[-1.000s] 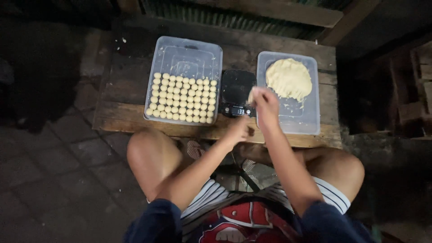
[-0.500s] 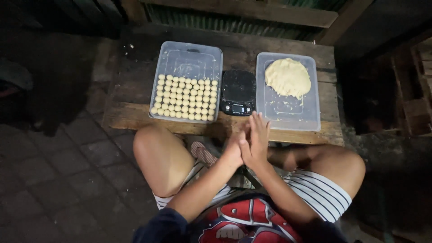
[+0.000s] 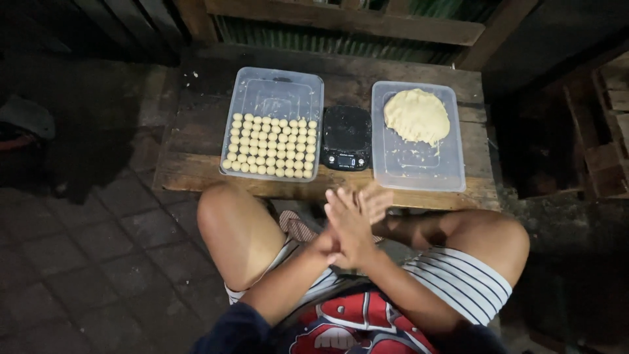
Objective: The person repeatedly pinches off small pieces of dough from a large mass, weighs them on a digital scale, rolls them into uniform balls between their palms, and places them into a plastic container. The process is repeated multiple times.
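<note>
Both hands point(image 3: 350, 226) press flat together, palms hiding anything between.

1. Left hand point(image 3: 331, 244) and right hand point(image 3: 354, 219) pressed palm to palm, fingers straight, just in front of the table edge, above the knees. Whatever is between the palms is hidden.
2. Wooden table point(image 3: 196, 154) carries three items in a row.
3. Left: clear plastic tray point(image 3: 275, 88), near half filled with neat rows of small dough balls point(image 3: 270, 147).
4. Middle: black digital scale point(image 3: 346, 137), nothing on it.
5. Right: second clear tray point(image 3: 419, 167), lump of dough point(image 3: 417, 117) at its far end.
</note>
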